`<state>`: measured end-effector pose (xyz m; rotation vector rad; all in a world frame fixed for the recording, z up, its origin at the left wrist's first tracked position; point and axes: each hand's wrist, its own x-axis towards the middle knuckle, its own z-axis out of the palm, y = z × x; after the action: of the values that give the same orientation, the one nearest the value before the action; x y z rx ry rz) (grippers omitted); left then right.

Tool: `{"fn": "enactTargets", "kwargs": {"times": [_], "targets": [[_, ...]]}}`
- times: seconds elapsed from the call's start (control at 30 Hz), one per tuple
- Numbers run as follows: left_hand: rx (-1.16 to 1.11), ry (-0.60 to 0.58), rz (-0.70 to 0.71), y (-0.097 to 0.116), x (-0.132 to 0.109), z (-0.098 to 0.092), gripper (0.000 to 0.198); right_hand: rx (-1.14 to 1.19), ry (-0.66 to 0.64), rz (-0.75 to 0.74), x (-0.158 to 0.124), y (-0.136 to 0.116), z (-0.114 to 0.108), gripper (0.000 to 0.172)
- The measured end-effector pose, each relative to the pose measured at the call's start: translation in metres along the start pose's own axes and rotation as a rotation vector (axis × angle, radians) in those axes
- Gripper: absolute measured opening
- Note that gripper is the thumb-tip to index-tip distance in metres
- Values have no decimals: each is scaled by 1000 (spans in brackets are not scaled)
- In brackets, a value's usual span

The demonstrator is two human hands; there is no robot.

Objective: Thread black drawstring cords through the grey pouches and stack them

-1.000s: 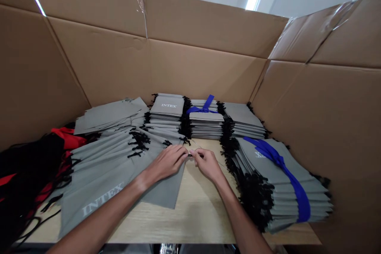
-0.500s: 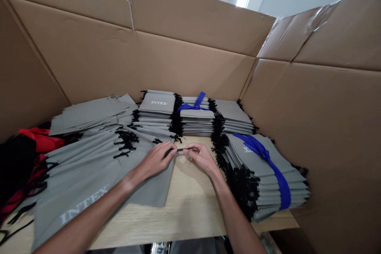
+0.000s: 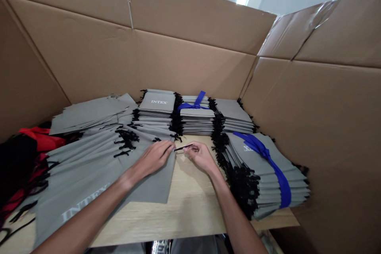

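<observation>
A short length of black drawstring cord (image 3: 179,148) runs between my two hands. My left hand (image 3: 155,155) is closed at the top right corner of a grey drawstring bag (image 3: 151,190), pinching the cord's base there. My right hand (image 3: 201,156) pinches the cord between thumb and fingers, and its tip sticks out past them. The bag lies flat with white INTEX lettering, partly under my left forearm. Beneath and behind it more grey bags (image 3: 89,143) are fanned out with knotted black cord ends (image 3: 126,139).
Stacked grey bags (image 3: 159,105) stand at the back, one bundle tied with blue ribbon (image 3: 195,105). Another ribbon-tied bundle (image 3: 268,170) lies at the right. Red and black material (image 3: 41,139) is at the far left. Cardboard walls (image 3: 190,51) surround the wooden table (image 3: 190,206).
The cord now slants upward to the right, its tip showing beyond my right fingers. My left fingers have shifted slightly on the bag's corner. Both arms stay nearly in place.
</observation>
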<state>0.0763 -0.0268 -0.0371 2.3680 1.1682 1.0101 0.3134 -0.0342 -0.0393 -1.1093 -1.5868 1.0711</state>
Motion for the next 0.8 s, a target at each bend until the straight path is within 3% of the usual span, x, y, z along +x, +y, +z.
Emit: {"fn": "enactTargets", "kwargs": {"times": [0.8], "targets": [[263, 93, 75, -8, -1, 2, 38, -56, 206, -5, 4, 13, -7, 37]]}}
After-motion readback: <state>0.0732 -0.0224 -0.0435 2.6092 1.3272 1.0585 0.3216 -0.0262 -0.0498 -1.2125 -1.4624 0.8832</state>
